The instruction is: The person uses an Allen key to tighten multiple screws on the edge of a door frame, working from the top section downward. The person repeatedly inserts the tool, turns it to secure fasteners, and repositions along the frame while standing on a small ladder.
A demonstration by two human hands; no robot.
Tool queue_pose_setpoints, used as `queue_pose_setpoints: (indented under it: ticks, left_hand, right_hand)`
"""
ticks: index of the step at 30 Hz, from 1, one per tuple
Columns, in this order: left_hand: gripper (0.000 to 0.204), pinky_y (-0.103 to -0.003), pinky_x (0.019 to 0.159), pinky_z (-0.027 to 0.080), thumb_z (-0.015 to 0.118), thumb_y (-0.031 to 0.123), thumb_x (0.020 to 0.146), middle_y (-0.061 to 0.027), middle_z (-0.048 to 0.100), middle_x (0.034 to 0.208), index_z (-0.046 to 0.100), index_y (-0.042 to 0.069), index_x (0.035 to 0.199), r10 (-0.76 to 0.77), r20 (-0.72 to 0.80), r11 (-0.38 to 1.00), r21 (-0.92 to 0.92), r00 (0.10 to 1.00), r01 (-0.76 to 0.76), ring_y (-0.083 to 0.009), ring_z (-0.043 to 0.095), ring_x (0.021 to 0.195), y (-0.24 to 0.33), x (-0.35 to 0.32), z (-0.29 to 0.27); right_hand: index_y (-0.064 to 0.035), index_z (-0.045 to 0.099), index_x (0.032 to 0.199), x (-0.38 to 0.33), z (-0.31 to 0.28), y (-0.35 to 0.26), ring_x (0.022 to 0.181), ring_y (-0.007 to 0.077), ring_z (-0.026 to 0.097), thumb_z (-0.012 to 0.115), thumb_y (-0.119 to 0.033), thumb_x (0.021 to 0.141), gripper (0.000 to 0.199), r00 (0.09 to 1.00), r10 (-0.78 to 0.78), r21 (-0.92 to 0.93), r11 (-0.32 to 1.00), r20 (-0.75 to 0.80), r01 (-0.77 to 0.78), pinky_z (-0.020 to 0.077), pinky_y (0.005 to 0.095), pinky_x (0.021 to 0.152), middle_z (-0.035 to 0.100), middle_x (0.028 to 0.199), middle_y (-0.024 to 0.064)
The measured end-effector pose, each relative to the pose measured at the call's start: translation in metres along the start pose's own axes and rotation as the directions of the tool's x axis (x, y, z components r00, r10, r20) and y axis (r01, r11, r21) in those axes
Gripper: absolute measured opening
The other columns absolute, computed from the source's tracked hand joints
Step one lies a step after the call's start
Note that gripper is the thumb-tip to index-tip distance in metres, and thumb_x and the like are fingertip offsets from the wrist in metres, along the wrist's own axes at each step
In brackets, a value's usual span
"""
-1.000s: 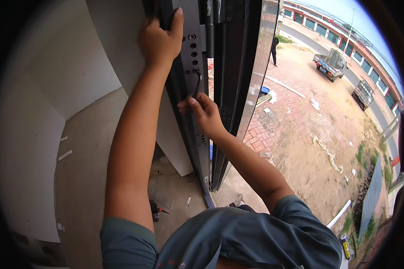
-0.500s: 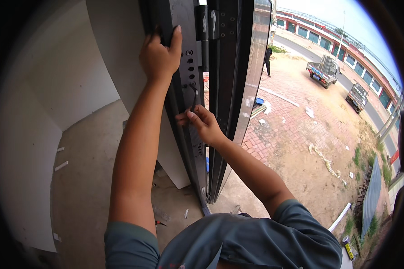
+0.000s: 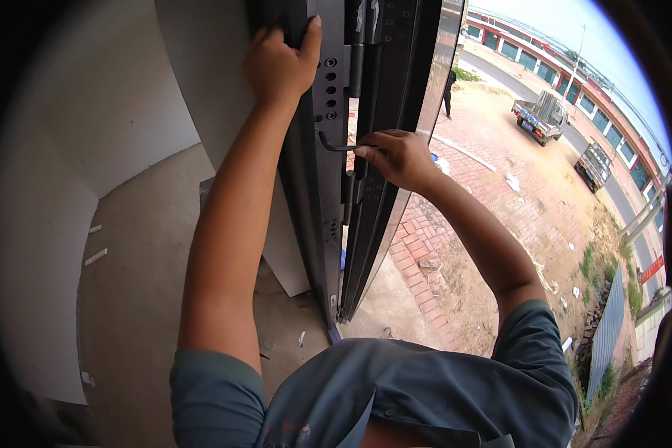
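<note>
My left hand (image 3: 282, 66) is wrapped round the edge of a dark grey metal door frame (image 3: 319, 93), fingers behind it and thumb on its face. Lower down, my right hand (image 3: 402, 160) pinches the long arm of a black hex key (image 3: 340, 148). The key's short bent end meets the frame face just under a column of round holes; whether it sits in a hole I cannot tell. Its long arm points right, across the gap towards the door. A dark hinge (image 3: 357, 71) joins the frame to the opened door (image 3: 405, 75), with another hinge (image 3: 348, 196) below.
A pale panel (image 3: 201, 67) stands behind the frame on the left. Indoors are white walls and a concrete floor (image 3: 142, 284) with small scraps. Outside lies red brick paving (image 3: 463, 190), with two small trucks (image 3: 541, 116) by the road and a person in dark clothes (image 3: 449, 97) beyond the door.
My right hand has swung the hex key's long arm from pointing down to pointing right. My left hand keeps its hold on the frame; the view has shifted slightly.
</note>
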State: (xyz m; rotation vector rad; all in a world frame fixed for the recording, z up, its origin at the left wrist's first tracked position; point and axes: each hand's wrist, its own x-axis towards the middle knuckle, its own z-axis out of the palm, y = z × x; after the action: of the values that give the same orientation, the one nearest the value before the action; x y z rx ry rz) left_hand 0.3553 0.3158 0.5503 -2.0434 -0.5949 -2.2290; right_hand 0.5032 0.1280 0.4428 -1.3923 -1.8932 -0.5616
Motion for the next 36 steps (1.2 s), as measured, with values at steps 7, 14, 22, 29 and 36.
queue_pose_setpoints:
  ticks: [7,14,22,29,36]
  left_hand:
    - [0.047,-0.051,0.078,0.057,0.070,0.044,0.091,-0.0248,0.072,0.095,0.073,-0.003,0.099,-0.018,-0.052,1.000,-0.020,0.998,0.017,-0.0457,0.069,0.089,0.027,0.000,-0.007]
    - [0.045,-0.052,0.076,0.057,0.070,0.044,0.090,-0.0236,0.071,0.093,0.073,-0.001,0.098,0.004,-0.094,0.999,0.049,0.996,0.001,-0.0459,0.069,0.086,0.022,0.002,-0.008]
    - [0.046,-0.051,0.075,0.058,0.072,0.045,0.088,-0.0232,0.071,0.093,0.074,0.002,0.103,-0.009,-0.117,0.998,-0.061,0.993,0.002,-0.0457,0.070,0.085,0.025,0.001,-0.007]
    - [0.047,-0.052,0.075,0.058,0.072,0.046,0.089,-0.0241,0.071,0.093,0.073,0.001,0.103,-0.030,-0.080,0.998,-0.053,0.996,0.026,-0.0466,0.070,0.085,0.026,0.002,-0.014]
    - [0.049,-0.050,0.078,0.058,0.072,0.044,0.090,-0.0245,0.072,0.097,0.073,-0.001,0.108,-0.016,-0.093,0.998,-0.063,0.996,0.010,-0.0458,0.071,0.089,0.025,0.000,-0.010]
  right_hand:
    - [-0.0171,0.079,0.081,0.078,-0.081,0.022,0.044,0.0106,0.057,0.071,-0.047,0.094,0.034,0.851,-0.293,-0.462,0.738,0.437,0.491,0.0404,0.0300,0.046,0.065,0.057,-0.0028]
    - [-0.0143,0.074,0.081,0.130,-0.076,-0.005,0.065,0.0168,0.068,0.066,-0.055,0.094,0.043,0.686,-0.269,-0.480,0.545,0.676,0.687,0.0502,0.0321,0.059,0.065,0.065,-0.0007]
    - [-0.0151,0.076,0.083,0.158,-0.076,-0.044,0.066,0.0176,0.070,0.063,-0.057,0.096,0.046,0.548,-0.174,-0.462,0.368,0.818,0.807,0.0526,0.0332,0.062,0.066,0.063,-0.0009]
    - [-0.0177,0.077,0.084,0.173,-0.069,-0.066,0.068,0.0162,0.071,0.061,-0.055,0.098,0.043,0.501,-0.084,-0.455,0.307,0.862,0.836,0.0537,0.0330,0.067,0.068,0.065,-0.0029]
    - [-0.0179,0.077,0.091,0.162,-0.072,-0.044,0.072,0.0165,0.072,0.062,-0.053,0.097,0.039,0.536,-0.157,-0.463,0.343,0.830,0.817,0.0537,0.0343,0.065,0.070,0.071,-0.0028]
